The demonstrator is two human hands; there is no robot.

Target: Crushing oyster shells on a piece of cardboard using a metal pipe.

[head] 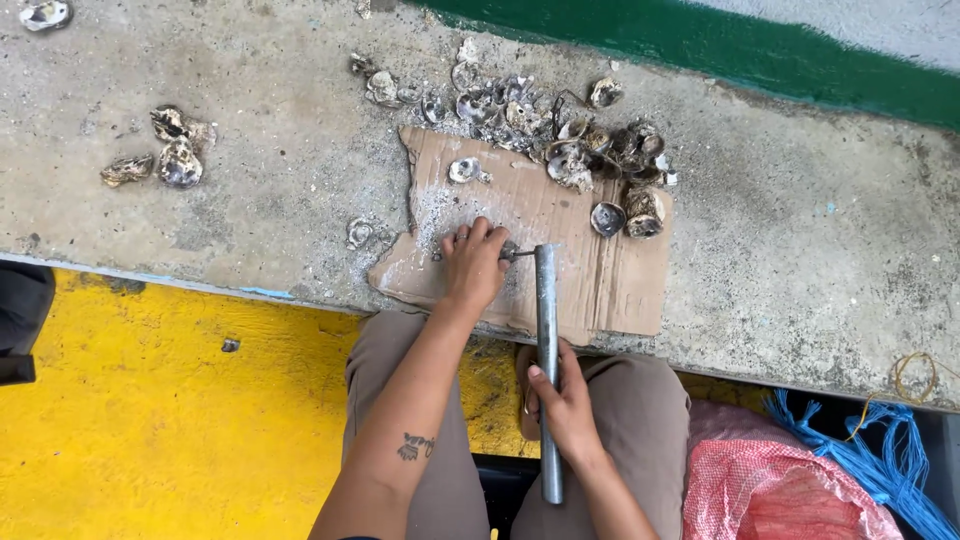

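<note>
Grey and smooth, the long round metal pipe stood clasped in the right hand, its top beside a small shell piece pinched by the left hand on torn brown cardboard. Rough dark oyster shells were heaped behind on the pitted concrete ledge.

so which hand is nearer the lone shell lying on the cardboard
Left. The left hand rests on the cardboard just below the lone shell. The right hand is farther off, down by the lap, gripping the metal pipe.
</note>
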